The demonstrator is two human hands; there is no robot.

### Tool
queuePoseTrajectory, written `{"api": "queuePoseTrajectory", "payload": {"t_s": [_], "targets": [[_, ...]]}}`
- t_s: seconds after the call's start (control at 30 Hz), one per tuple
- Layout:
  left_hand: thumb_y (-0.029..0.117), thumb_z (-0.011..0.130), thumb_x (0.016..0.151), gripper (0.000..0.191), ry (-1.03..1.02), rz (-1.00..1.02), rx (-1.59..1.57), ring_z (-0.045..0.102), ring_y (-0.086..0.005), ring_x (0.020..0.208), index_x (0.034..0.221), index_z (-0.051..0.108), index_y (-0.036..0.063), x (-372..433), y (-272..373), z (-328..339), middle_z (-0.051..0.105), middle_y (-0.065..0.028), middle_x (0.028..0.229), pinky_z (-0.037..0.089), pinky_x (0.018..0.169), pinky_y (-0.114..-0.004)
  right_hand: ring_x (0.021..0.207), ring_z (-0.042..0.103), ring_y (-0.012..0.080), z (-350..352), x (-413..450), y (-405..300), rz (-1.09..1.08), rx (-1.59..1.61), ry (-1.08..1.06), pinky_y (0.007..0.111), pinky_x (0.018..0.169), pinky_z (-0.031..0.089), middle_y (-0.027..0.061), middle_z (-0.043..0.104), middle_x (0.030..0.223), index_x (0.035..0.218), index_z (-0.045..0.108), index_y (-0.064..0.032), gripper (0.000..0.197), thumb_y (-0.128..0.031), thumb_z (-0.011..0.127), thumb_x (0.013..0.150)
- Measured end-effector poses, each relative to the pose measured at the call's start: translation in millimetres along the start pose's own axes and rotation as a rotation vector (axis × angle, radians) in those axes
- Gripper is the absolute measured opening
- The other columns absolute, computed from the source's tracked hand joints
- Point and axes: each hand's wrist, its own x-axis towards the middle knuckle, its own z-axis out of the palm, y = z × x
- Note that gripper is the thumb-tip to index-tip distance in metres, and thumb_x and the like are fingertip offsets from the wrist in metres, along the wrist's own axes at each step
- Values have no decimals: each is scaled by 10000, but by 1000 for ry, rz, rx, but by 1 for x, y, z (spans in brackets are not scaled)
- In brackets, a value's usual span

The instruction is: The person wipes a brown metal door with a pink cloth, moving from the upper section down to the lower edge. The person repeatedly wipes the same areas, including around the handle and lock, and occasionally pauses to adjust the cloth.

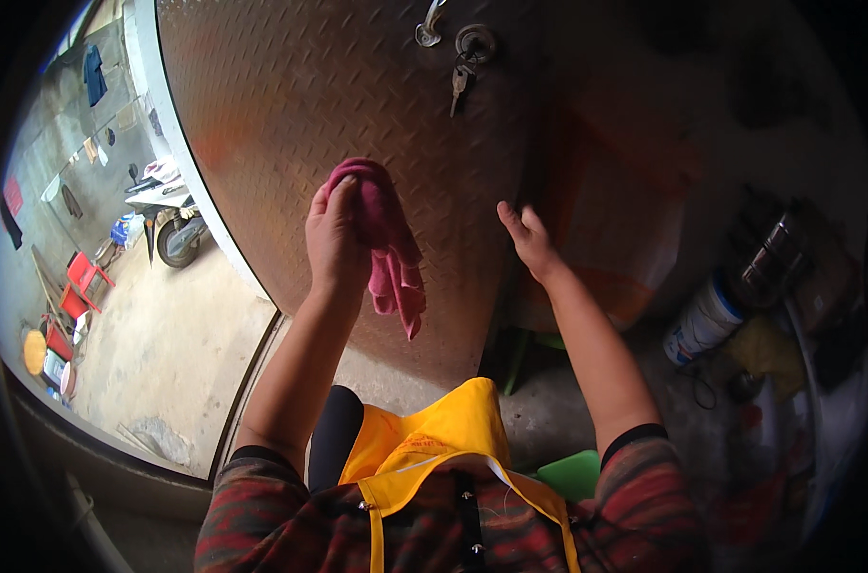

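My left hand (337, 233) grips a pink cloth (387, 225), which is folded over at the top and hangs down on the right side of the hand. Behind both hands is a brown metal door panel (262, 114) with a raised tread pattern. Near its top edge in the picture are a metal handle (427, 33) and a round lock (476, 43) with keys (460, 84) hanging from it. My right hand (531, 235) is raised near the panel's right edge, with nothing seen in it; its thumb points up and the other fingers are partly hidden.
At the left, a doorway opens onto a concrete yard with a parked scooter (169, 208), a red chair (84, 276) and hanging clothes. A green stool (571, 475) is close by my body. A white bucket (702, 320) and clutter lie in shadow at the right.
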Motion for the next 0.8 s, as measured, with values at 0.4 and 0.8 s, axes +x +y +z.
{"api": "queuePoseTrajectory", "payload": {"t_s": [0.4, 0.8], "targets": [[11, 557, 765, 266, -289, 645, 645, 509, -196, 921, 1028, 523, 35, 12, -95, 64, 513, -101, 991, 431, 810, -300, 1228, 346, 193, 27, 3, 24, -8, 249, 150, 301, 1039, 237, 110, 384, 1320, 1304, 351, -8, 498, -351, 315, 946], [129, 683, 648, 429, -670, 1115, 1056, 475, -332, 999, 1062, 573, 125, 29, -106, 48, 443, -174, 1099, 415, 849, -392, 1174, 374, 162, 26, 24, 17, 42, 480, 89, 303, 1001, 291, 62, 390, 1280, 1304, 339, -58, 489, -375, 319, 932]]}}
